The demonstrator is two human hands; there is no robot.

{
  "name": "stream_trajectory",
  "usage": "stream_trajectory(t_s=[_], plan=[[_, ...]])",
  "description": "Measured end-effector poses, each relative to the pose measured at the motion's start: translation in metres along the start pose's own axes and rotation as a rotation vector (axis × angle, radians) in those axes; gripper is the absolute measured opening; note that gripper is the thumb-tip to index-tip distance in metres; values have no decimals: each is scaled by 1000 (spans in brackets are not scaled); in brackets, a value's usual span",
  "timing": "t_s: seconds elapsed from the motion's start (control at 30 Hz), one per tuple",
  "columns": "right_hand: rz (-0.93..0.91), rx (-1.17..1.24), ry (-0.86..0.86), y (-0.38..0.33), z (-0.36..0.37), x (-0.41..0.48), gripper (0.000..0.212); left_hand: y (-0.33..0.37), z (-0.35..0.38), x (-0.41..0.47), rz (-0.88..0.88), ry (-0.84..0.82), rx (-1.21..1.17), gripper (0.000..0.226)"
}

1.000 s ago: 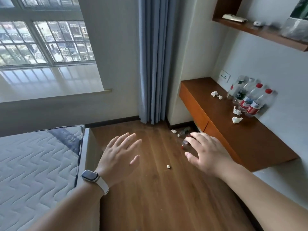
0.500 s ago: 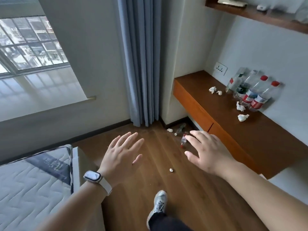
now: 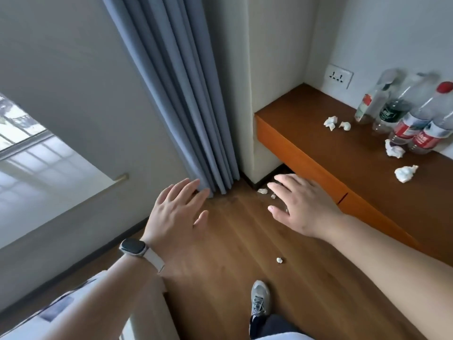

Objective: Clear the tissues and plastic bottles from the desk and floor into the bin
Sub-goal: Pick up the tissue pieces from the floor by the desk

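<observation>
Several clear plastic bottles with red or green labels stand against the wall on the brown desk. Crumpled white tissues lie on the desk: a pair at the far end, one by the bottles, one nearer me. On the floor, a tissue lies under the desk corner and a small wad sits mid-floor. My left hand, a watch on its wrist, and my right hand hover empty with fingers spread. My right hand hides the floor bottles. No bin is in view.
A blue curtain hangs into the corner beside a white wall column. A bed corner is at the lower left. My grey shoe stands on the wooden floor. A wall socket sits above the desk.
The view has moved forward and swung toward the corner and desk. My foot has stepped into view. Both hands stay open and empty, the right now covering the floor bottles.
</observation>
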State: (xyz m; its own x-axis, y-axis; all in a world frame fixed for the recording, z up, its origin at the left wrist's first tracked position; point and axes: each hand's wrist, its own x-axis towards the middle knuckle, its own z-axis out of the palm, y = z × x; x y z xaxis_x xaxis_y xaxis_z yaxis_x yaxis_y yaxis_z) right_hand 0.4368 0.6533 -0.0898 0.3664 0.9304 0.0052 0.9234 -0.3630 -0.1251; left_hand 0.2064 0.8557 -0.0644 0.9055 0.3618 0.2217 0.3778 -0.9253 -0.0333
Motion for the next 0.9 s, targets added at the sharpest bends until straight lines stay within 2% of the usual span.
stream_trajectory(t_s=[0.17, 0.27, 0.4, 0.7, 0.9], plan=[[52, -1, 10, 27, -17, 45, 59, -16, 9, 60, 14, -12, -40, 46], [103, -32, 59, 41, -28, 54, 58, -18, 12, 89, 81, -36, -48, 46], [189, -53, 35, 61, -30, 57, 56, -23, 18, 139, 170, -65, -55, 48], [403, -47, 14, 72, 0, 86, 48, -60, 71, 256, 421, -134, 14, 46], [598, -28, -30, 55, 39, 145, 48, -99, 132, 330, 606, -172, -74, 44]])
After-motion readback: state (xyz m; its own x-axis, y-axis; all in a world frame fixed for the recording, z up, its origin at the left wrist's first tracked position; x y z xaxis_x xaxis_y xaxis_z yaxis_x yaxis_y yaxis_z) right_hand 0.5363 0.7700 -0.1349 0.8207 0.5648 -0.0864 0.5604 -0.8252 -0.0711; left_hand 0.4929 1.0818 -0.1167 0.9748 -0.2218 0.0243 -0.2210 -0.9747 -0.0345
